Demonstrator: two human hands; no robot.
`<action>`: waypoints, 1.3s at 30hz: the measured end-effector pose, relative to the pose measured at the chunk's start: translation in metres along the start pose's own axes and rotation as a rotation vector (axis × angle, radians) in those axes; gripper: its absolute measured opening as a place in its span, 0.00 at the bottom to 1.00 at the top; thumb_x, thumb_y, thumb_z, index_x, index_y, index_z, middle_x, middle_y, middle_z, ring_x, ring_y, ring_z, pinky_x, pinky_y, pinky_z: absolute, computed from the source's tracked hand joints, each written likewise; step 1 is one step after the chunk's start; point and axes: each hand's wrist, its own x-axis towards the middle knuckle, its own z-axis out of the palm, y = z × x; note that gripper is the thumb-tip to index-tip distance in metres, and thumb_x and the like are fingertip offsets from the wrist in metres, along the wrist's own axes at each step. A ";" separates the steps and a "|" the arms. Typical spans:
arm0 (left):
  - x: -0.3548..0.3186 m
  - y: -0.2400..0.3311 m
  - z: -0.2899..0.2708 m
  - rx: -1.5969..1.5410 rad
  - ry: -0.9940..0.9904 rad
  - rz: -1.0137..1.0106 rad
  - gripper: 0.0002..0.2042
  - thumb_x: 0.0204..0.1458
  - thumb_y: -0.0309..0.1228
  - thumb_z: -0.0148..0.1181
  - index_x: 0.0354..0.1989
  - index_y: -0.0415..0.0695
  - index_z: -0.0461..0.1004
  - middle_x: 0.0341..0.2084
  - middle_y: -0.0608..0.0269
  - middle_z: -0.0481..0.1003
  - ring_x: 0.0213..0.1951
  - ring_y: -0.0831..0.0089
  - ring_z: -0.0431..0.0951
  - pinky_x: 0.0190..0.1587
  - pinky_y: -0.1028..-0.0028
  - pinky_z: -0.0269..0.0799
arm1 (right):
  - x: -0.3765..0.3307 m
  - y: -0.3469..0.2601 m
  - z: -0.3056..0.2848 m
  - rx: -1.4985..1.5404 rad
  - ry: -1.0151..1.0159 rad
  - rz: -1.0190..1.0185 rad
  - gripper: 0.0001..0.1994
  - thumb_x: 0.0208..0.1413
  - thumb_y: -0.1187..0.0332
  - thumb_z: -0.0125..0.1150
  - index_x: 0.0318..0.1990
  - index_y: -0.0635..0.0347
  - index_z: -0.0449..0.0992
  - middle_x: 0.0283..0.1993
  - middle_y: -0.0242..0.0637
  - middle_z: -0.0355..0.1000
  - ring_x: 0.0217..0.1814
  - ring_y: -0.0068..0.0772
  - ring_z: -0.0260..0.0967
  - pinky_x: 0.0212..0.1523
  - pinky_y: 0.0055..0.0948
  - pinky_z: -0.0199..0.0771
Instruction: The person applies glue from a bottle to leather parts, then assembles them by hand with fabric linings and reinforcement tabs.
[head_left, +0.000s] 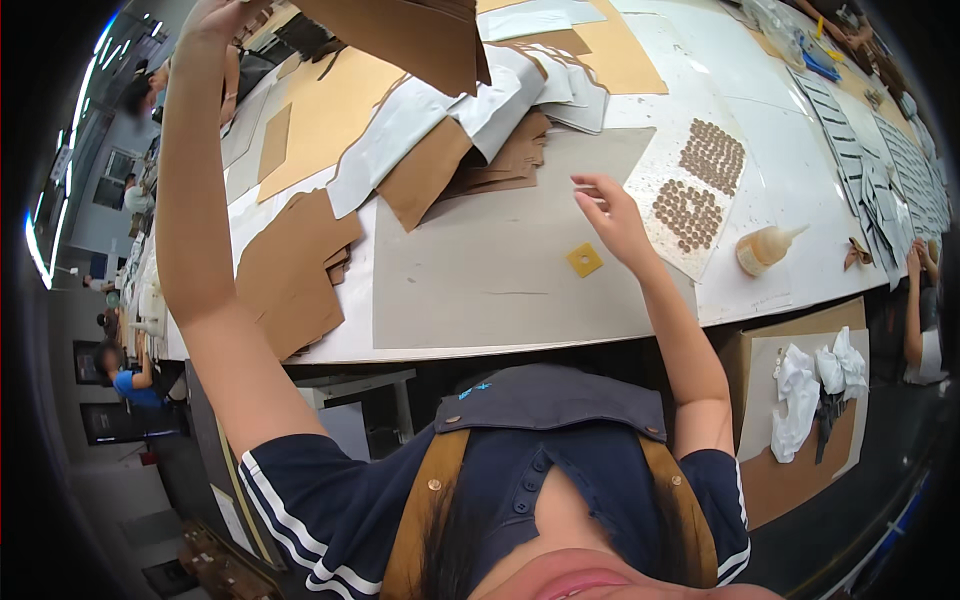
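My left hand (222, 18) is raised at the top left, its fingers partly cut off by the picture's edge. From there a stack of brown sheets (410, 42) hangs above the table, held by that hand. My right hand (614, 215) hovers over a grey board (460, 290), holding nothing, its fingers slightly bent and apart. Just below it lies a small yellow square (584, 260) with a hole in the middle. Left of the board are stacked brown cut pieces (295, 265); more brown pieces (425, 172) lie under and beside white-backed sheets (508, 90).
Right of the board, a white sheet carries many small brown discs (690, 212). Beside it is a squeeze bottle (764, 249) with a pointed nozzle. Striped strips (850, 140) lie farther right. A cardboard box (800, 480) with crumpled white plastic stands below the table edge. Other people work around.
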 end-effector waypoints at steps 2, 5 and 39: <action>-0.027 0.038 -0.039 -0.083 0.071 -0.049 0.20 0.66 0.29 0.38 0.60 0.25 0.59 0.57 0.30 0.68 0.59 0.39 0.71 0.65 0.45 0.67 | 0.050 0.025 0.027 0.024 -0.142 0.004 0.21 0.62 0.66 0.62 0.60 0.65 0.72 0.60 0.47 0.73 0.59 0.37 0.74 0.55 0.34 0.75; -0.053 0.046 -0.059 -0.093 0.203 -0.066 0.19 0.67 0.28 0.40 0.61 0.27 0.59 0.58 0.34 0.67 0.60 0.43 0.70 0.65 0.47 0.67 | 0.144 0.066 0.041 -0.112 0.057 -0.059 0.28 0.58 0.59 0.66 0.61 0.66 0.70 0.63 0.48 0.71 0.62 0.42 0.72 0.63 0.36 0.69; -0.052 -0.340 -0.099 -0.149 0.431 -0.129 0.21 0.61 0.26 0.44 0.63 0.40 0.64 0.63 0.52 0.67 0.62 0.53 0.70 0.65 0.46 0.67 | 0.138 -0.212 -0.124 0.236 0.331 -0.312 0.20 0.59 0.60 0.68 0.54 0.63 0.78 0.41 0.35 0.81 0.37 0.21 0.78 0.37 0.20 0.80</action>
